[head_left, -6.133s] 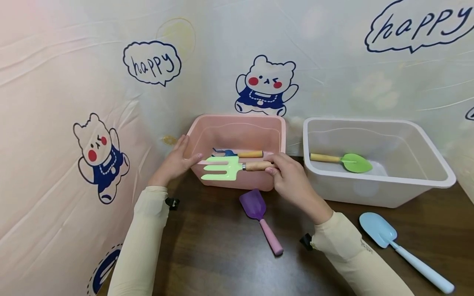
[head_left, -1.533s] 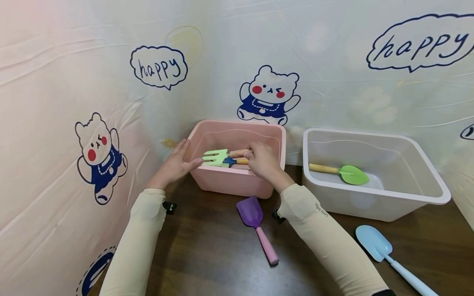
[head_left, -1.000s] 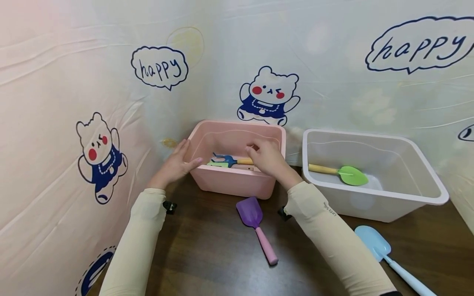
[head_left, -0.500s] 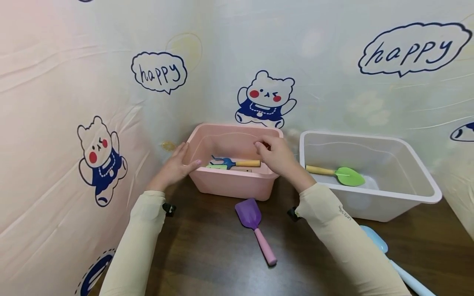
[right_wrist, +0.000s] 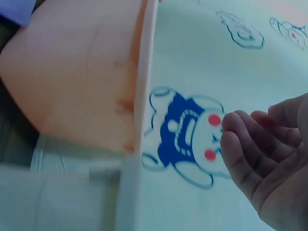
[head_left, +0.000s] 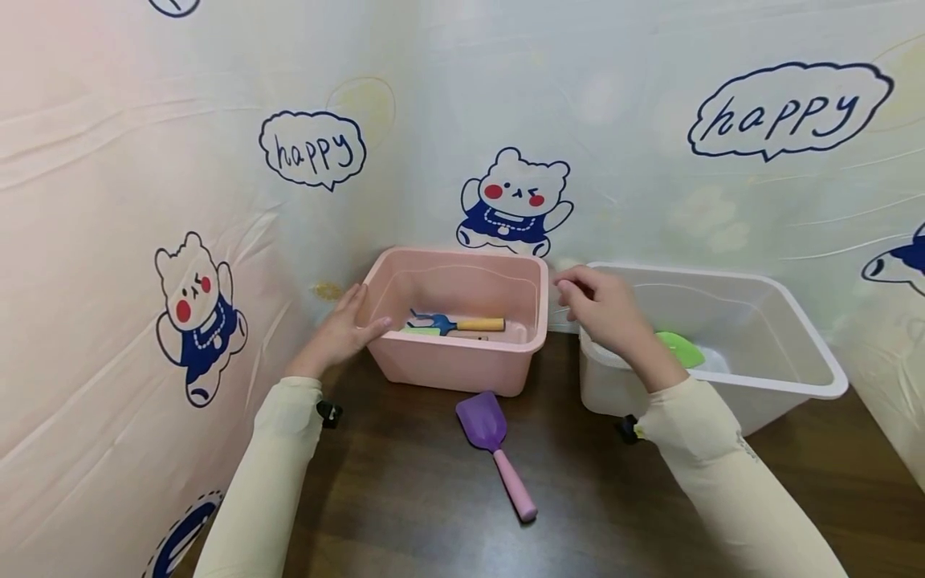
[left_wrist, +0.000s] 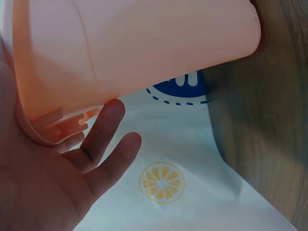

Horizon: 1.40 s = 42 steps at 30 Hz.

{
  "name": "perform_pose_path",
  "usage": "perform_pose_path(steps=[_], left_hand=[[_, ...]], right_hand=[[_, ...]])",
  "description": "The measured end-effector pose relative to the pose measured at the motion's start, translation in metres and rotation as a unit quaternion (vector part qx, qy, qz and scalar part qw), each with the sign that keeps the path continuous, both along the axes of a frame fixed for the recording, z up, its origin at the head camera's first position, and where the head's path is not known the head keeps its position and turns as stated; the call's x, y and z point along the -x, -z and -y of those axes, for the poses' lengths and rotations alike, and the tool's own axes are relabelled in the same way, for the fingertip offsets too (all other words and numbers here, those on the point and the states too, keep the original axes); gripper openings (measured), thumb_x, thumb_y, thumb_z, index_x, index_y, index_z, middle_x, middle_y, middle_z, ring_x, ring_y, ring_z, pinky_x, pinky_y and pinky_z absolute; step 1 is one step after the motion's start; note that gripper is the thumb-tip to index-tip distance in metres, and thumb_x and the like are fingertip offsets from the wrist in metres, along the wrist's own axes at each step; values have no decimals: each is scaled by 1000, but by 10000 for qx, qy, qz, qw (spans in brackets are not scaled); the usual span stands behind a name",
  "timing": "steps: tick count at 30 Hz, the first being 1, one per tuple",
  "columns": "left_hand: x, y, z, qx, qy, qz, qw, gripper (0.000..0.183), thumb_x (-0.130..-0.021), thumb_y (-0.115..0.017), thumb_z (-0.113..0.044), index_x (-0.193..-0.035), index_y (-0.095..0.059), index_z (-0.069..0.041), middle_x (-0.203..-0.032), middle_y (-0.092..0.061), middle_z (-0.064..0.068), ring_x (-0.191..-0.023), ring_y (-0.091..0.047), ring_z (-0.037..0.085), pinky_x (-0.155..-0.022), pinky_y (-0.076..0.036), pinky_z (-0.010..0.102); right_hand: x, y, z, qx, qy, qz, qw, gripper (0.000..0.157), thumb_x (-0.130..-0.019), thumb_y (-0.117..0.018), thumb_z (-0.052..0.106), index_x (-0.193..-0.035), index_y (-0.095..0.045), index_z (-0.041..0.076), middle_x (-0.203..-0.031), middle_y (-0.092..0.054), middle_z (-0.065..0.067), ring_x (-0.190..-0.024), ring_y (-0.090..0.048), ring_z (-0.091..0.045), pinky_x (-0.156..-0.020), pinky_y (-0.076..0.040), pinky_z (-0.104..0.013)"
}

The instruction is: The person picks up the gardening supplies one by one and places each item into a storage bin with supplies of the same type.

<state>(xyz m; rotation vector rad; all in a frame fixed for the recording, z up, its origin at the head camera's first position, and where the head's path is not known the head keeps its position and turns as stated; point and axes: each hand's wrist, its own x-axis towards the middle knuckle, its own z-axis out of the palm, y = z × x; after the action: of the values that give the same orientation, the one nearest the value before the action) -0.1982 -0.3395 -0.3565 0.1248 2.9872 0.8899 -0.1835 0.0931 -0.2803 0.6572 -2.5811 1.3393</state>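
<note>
My left hand [head_left: 336, 337] holds the left front corner of the pink bin [head_left: 448, 365], thumb over the rim and fingers down the outer wall. In the left wrist view, the fingers [left_wrist: 108, 125] lie loosely bent by that wall. Inside the bin lie a blue hand rake [head_left: 480, 324] with a yellow wooden handle and, partly hidden, a light green garden fork [head_left: 421, 330]. My right hand [head_left: 607, 313], empty with loosely curled fingers, is over the left end of the white bin [head_left: 776, 389]. It covers the handle of a green trowel [head_left: 681, 348] in that bin.
A purple shovel [head_left: 482, 421] with a pink handle lies on the brown table [head_left: 405, 498] before the pink bin. Behind both bins hangs a pale sheet [head_left: 636, 193] printed with bears. The right sleeve [head_left: 730, 466] hides part of the table.
The green fork, earlier in my right hand, now lies in the pink bin. The right hand let go and moved right, over the white bin. The light blue shovel is now hidden. The left hand stays.
</note>
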Motion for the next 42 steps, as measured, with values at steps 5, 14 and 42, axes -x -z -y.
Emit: perform_pose_path(steps=[5, 14, 42], left_hand=[[1, -1, 0, 13, 11, -23, 10000, 108, -91, -51, -75, -163, -1, -14, -169, 3, 12, -152, -4, 41, -115, -12, 65], [3, -8, -1, 71, 4, -30, 10000, 107, -91, -51, -75, -163, 0, -16, -169, 4, 8, -152, -4, 39, -115, -12, 65], [-2, -3, -1, 152, 26, 22, 9999, 103, -94, -50, -71, -163, 0, -14, -169, 1, 12, -151, -8, 42, -115, -14, 63]], right_hand=[[0, 3, -31, -194, 113, 203, 9995, 25, -106, -51, 20, -114, -67, 1, -95, -66, -18, -76, -65, -28, -70, -55, -35], [-5, 21, -76, -1046, 649, 315, 9919, 40, -107, -47, 25, -132, -59, -3, -127, -60, -26, -116, -55, -43, -95, -43, -61], [-25, 56, -161, -2799, 2054, 769, 9346, 103, -98, -35, 73, -156, -13, -10, -151, 23, -43, -138, 27, -58, -100, 3, -82]])
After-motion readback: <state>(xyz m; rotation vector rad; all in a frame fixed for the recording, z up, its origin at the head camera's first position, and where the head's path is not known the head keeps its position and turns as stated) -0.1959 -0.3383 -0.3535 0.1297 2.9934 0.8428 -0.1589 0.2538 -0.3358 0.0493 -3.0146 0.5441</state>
